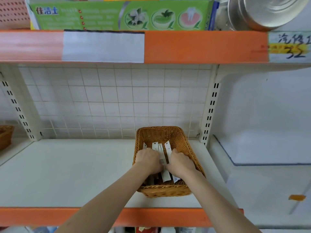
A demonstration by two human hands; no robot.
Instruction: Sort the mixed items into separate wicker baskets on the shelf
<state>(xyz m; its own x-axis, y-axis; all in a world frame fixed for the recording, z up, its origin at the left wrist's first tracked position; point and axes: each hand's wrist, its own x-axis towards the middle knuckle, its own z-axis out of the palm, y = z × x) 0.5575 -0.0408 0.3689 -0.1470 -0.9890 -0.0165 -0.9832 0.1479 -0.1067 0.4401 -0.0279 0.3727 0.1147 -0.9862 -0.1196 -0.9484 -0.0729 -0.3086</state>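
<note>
Packets in the wicker basket on the shelf look light, thin, prob. floppy & slick, so pinch several near mid-length w/ thumb on top. Both your hands are down in them, fingers curled: left hand & right hand each seem to clutch some packets, tho fingertips are hidden.
</note>
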